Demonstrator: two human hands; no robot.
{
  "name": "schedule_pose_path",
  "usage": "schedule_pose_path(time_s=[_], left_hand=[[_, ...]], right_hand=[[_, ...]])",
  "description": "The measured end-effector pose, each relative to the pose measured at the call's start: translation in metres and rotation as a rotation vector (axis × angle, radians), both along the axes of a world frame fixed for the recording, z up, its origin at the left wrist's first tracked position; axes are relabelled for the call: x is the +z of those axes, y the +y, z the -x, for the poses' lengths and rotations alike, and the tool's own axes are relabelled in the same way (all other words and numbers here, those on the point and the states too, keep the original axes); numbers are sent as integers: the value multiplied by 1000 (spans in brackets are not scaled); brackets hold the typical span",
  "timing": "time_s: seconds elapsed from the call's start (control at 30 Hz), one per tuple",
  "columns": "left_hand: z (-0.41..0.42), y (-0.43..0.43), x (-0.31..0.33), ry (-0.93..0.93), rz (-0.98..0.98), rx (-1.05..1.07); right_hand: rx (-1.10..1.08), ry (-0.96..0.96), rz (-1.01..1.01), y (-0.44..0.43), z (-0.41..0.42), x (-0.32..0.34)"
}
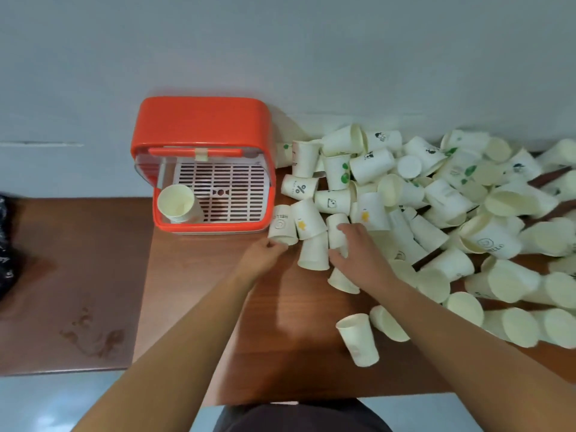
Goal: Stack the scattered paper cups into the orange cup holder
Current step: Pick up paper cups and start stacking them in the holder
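So the holder [202, 120] is glossy orange plastic, boxy with rounded corners, at the back left of the brown wood-grain table [193, 307]. Inside is a white slotted grate [230, 194] with one cup [176, 202] standing mouth-up in its near left corner. Thin tapered paper cups [452, 198], cream with little prints, sprawl to its right. Left hand [265, 252] pinches the HELLO cup [280, 224] at its rim. Right hand [361, 251] curls fingers and thumb round a plain cup [336, 227].

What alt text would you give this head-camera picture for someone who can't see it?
Two bare hands reach into a pile of white paper cups on a brown table: the left hand pinches a cup printed HELLO, the right hand grips a plain cup. Beside the pile, an open orange cup holder has one cup inside.
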State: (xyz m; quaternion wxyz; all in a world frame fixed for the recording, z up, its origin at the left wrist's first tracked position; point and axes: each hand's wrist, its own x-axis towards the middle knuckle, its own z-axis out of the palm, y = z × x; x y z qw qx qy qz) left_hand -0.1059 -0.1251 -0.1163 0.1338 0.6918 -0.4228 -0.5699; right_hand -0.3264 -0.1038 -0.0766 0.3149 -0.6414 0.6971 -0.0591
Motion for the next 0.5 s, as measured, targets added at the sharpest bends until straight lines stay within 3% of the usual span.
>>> schedule_pose_path(time_s=[0.13,0.27,0.4,0.5], left_hand=[[23,-4,-18,134,-133,307],[27,-10,-30,204,-212,589],[29,-17,-39,124,-178,644],[30,-17,-48,129,-140,628]], right_hand=[[123,24,-13,-3,-6,-21],[153,71,103,-14,-14,-38],[160,116,254,-36,-24,-42],[170,171,187,-50,-28,-51]])
